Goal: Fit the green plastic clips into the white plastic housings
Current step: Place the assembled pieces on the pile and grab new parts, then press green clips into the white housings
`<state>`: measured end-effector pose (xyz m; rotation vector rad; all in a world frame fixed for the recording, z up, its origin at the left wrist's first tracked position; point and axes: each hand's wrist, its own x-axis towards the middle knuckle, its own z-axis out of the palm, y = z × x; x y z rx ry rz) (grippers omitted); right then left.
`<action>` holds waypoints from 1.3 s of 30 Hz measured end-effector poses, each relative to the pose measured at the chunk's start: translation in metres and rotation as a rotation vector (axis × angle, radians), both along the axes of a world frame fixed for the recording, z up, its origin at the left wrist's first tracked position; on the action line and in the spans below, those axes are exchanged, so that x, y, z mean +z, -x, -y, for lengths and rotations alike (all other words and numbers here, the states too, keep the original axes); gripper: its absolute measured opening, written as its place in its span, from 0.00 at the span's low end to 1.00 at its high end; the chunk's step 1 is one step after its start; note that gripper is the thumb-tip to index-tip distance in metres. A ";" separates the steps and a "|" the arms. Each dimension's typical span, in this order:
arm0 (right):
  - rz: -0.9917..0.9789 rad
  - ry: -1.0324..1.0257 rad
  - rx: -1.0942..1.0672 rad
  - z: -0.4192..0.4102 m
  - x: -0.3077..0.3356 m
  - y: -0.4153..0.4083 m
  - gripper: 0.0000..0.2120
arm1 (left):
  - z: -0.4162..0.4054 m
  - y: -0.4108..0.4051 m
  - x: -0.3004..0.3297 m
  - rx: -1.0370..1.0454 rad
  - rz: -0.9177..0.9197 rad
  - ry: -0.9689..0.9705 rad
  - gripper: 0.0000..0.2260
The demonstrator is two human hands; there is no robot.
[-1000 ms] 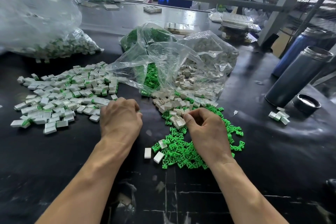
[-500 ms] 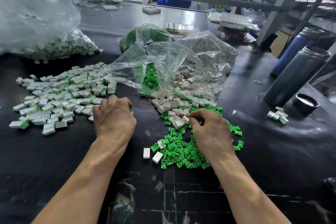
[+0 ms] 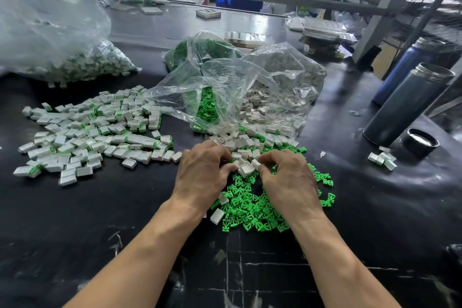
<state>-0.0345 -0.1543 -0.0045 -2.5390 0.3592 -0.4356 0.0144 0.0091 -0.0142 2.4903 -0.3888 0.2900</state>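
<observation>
Loose green clips (image 3: 252, 210) lie heaped on the black table in front of me. Just beyond them is a spill of empty white housings (image 3: 240, 144). Both hands meet over the near edge of that spill. My left hand (image 3: 202, 175) is curled, its thumb pressed to the left side of an open-topped white housing (image 3: 244, 169). My right hand (image 3: 287, 182) pinches thumb and forefinger on a small white piece (image 3: 255, 164) at that housing's right edge. What lies under either palm is hidden.
Housings with green clips fitted (image 3: 87, 132) are spread at left. Open clear bags of green clips (image 3: 200, 52) and white housings (image 3: 282, 70) lie behind the hands, and a third full bag (image 3: 62, 57) sits far left. Two flasks (image 3: 407, 102), a cap (image 3: 419, 141) and a few housings (image 3: 382, 159) are at right.
My left hand has swung right from the pile of fitted housings to the loose housings beside my right hand. My right hand has stayed at the same spot in the pile.
</observation>
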 end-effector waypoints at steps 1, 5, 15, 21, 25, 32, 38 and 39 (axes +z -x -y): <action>0.006 0.000 0.018 0.000 0.000 0.000 0.07 | 0.001 0.000 0.000 0.005 0.004 -0.001 0.08; -0.028 0.010 0.124 -0.004 0.000 0.001 0.09 | 0.001 -0.001 0.000 0.022 0.019 -0.011 0.04; 0.112 -0.455 0.220 -0.007 -0.002 0.001 0.06 | 0.007 0.008 0.012 -0.088 -0.237 0.573 0.03; 0.182 -0.717 0.202 -0.004 -0.003 -0.002 0.03 | 0.008 0.012 0.015 -0.160 -0.356 0.819 0.05; 0.240 -0.734 0.140 -0.003 -0.004 -0.004 0.03 | 0.009 0.009 0.008 -0.147 -0.272 0.688 0.04; 0.299 -0.734 0.063 0.001 -0.008 -0.004 0.06 | 0.012 0.011 0.001 -0.128 -0.156 0.094 0.13; 0.269 -0.722 0.066 -0.001 -0.008 -0.005 0.05 | 0.016 0.013 0.001 -0.159 -0.076 -0.035 0.12; 0.266 -0.723 0.069 -0.001 -0.008 -0.005 0.05 | 0.016 0.013 0.001 -0.164 -0.070 -0.035 0.11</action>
